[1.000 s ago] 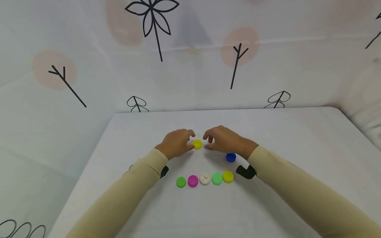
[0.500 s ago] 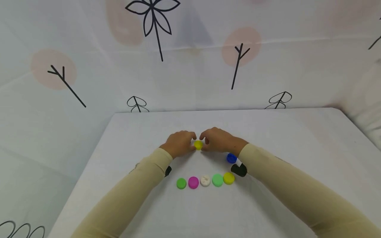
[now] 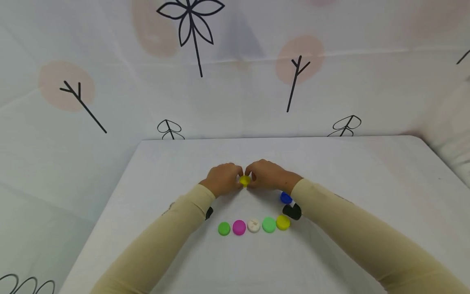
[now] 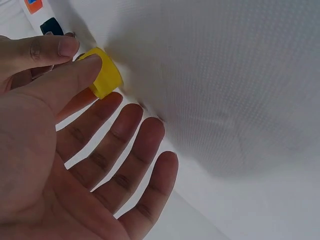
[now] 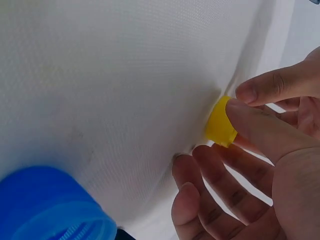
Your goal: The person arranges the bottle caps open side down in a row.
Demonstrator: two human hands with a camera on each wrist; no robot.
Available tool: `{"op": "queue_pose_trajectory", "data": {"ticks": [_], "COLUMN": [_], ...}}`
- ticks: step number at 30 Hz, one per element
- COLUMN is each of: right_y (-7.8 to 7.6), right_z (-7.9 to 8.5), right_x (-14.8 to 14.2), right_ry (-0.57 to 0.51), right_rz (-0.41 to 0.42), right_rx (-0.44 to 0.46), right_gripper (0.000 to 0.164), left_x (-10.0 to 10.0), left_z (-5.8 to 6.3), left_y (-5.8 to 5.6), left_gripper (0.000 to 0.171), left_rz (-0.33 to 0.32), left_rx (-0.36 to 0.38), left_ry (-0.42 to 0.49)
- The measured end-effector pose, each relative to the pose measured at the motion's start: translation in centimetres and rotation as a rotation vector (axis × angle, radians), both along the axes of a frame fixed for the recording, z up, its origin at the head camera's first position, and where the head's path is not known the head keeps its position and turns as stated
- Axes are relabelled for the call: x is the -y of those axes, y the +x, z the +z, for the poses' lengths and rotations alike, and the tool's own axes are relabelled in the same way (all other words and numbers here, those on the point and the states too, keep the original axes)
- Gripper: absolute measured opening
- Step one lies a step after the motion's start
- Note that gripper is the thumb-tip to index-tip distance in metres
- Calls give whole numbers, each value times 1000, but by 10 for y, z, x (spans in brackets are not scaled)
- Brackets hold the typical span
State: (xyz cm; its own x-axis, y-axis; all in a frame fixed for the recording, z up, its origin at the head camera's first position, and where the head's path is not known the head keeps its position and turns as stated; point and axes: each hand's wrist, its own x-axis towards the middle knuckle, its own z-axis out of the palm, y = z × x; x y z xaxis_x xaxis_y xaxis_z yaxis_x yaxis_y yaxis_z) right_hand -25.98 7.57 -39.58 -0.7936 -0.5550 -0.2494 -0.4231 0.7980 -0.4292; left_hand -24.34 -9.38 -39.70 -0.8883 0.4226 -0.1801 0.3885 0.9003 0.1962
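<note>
A yellow bottle cap (image 3: 244, 181) is between my two hands, toward the far side of the table. My left hand (image 3: 222, 179) pinches it from the left with thumb and index finger. From the opposite side, the thumb and index finger of my right hand (image 3: 269, 175) pinch it too. In the left wrist view the left thumb lies over the face of the yellow cap (image 4: 108, 77), while the other left fingers are spread. The right wrist view shows the right thumb against the yellow cap (image 5: 218, 124), its far side hidden.
A blue bottle cap (image 3: 285, 198), threads visible in the right wrist view, lies under my right wrist. Nearer me runs a row of caps: green (image 3: 224, 228), magenta (image 3: 239, 227), white (image 3: 253, 225), light green (image 3: 269, 224) and yellow (image 3: 283, 222). A patterned cloth (image 3: 235, 98) hangs behind the table.
My right hand has moved left and my left hand slightly right, closing on the far yellow cap until both pinch it. The row of caps and the blue cap stay put.
</note>
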Motion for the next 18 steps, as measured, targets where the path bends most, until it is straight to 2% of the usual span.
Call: {"op": "queue_pose_trajectory", "data": {"ticks": [12,18], "right_y": [0,2], "right_z": [1,5], "right_x": [2,-1], "right_ry": [8,-11], "right_rz": [12,24], "right_rx": [-35,-67], "right_gripper": [31,30], "left_x": [0,3], "left_z": [1,3], "left_y": [1,0], "left_gripper": [32,31], "left_rz": [-12,4], "left_rx": [-13,27], "left_ry": [-18,37]}}
